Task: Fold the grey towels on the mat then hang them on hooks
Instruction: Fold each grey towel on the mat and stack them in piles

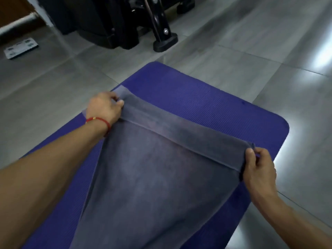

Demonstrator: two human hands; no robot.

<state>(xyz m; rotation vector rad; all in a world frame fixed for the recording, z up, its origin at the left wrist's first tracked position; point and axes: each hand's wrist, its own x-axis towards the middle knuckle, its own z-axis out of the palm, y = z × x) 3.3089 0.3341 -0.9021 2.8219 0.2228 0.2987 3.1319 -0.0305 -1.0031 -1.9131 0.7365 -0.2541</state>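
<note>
While the grey towel [158,177] lies spread along the blue mat [206,105], your left hand [105,109] pinches its far left corner and your right hand [258,169] pinches the far right corner, each grip clamped tight on the folded-over edge.

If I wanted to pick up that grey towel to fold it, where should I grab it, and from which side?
Probably at the two far corners of the grey towel, coming in from its left and right edges. That is where the left hand and right hand pinch it now. The towel lies long and flat on the blue mat, so corner grips likely keep the far edge taut and straight.
</note>
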